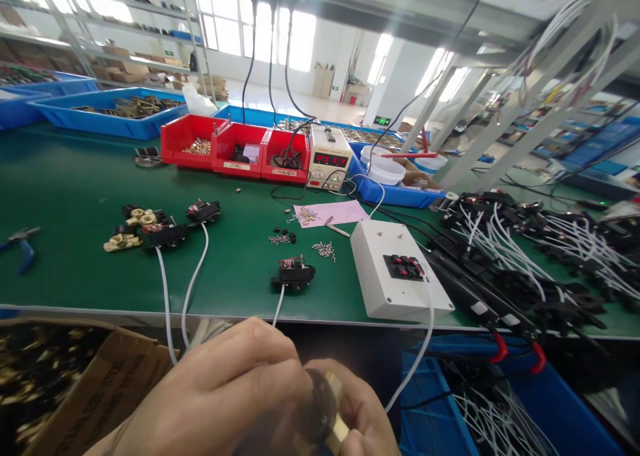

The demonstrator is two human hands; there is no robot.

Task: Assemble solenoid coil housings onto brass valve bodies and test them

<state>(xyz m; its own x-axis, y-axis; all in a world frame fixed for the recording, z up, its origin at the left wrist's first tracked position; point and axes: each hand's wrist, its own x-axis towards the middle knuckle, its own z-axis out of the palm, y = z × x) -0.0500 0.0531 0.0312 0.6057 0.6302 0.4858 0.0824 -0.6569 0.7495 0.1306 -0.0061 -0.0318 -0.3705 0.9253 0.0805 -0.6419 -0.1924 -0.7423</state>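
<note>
Together, both hands (235,379) (367,406) around a brassy fitting (339,431)

From where I stand: one camera, on the person's head, on the near-edge side of the green bench (100,279). Faces forward and down, over the near edge, across the top to red bins (235,167) toward the far edge, then out to windows (300,43). Left hand (240,383) and right hand (370,409) sit very close, short of the near edge; bench top mid-range, windows far off.
</note>
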